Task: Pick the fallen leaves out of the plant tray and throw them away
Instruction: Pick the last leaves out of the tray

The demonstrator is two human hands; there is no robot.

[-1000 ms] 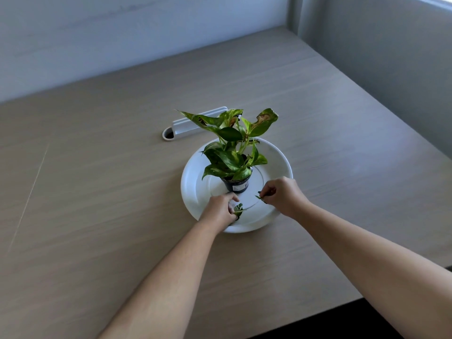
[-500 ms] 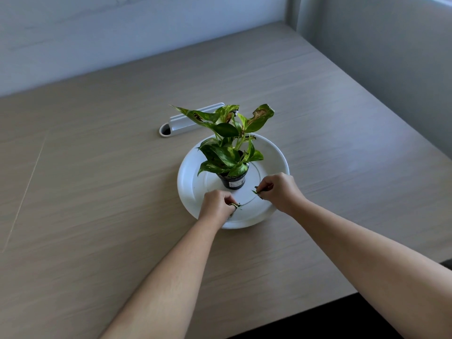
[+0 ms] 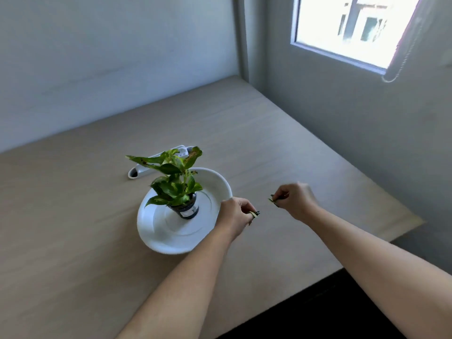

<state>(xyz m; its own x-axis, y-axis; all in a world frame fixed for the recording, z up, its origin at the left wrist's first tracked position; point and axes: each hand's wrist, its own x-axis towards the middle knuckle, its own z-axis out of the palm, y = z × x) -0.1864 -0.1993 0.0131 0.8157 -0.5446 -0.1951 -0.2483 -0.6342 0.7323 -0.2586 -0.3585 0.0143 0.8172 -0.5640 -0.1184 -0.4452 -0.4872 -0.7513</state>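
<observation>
A round white plant tray [image 3: 159, 238] lies on the wooden table with a small black pot [image 3: 186, 209] of green variegated leaves [image 3: 174, 182] standing in its middle. My left hand [image 3: 233, 216] hovers over the tray's right rim, fingers pinched on a small fallen leaf [image 3: 254, 214]. Further right, above bare table, my right hand [image 3: 294, 200] pinches another small leaf [image 3: 272, 199]. No loose leaves show on the visible part of the tray.
A white power strip [image 3: 146, 168] lies on the table just behind the tray. Grey walls close the table [image 3: 73, 216] at the back and right, with a window [image 3: 352, 28] high on the right. The table's near edge drops to dark floor [image 3: 330, 311].
Both hands lifted off the tray's front and moved right, each carrying a leaf. The view swung up and to the right, bringing the window into sight.
</observation>
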